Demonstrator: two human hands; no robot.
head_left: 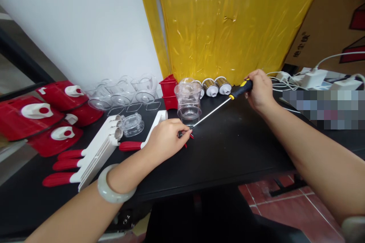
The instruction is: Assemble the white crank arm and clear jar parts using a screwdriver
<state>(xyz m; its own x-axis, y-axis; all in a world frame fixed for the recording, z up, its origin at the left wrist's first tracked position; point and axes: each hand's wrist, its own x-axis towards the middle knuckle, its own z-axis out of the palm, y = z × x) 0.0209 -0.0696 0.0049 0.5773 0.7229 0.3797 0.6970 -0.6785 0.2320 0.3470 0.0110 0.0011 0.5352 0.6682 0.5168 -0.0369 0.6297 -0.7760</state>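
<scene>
My right hand [261, 89] is wrapped around the black-and-yellow handle of a long screwdriver [213, 112]. Its metal shaft slants down and left to the fingertips of my left hand [168, 136]. Those fingers are pinched together at the tip, over a small dark piece that I cannot make out. Small red bits [192, 136] poke out beside the fingers, just above the black table [228, 152]. Just behind the fingertips stands a clear plastic part [188, 98]. A white crank arm with a red grip [131, 145] lies partly hidden behind my left hand.
Red plastic housings [17, 115] with white knobs sit at the left, near more white arms with red grips [94, 155]. Clear cups [122, 93], red hoppers [170, 93] and metal drums [211, 87] line the back. White chargers and cables [313, 78] lie at right.
</scene>
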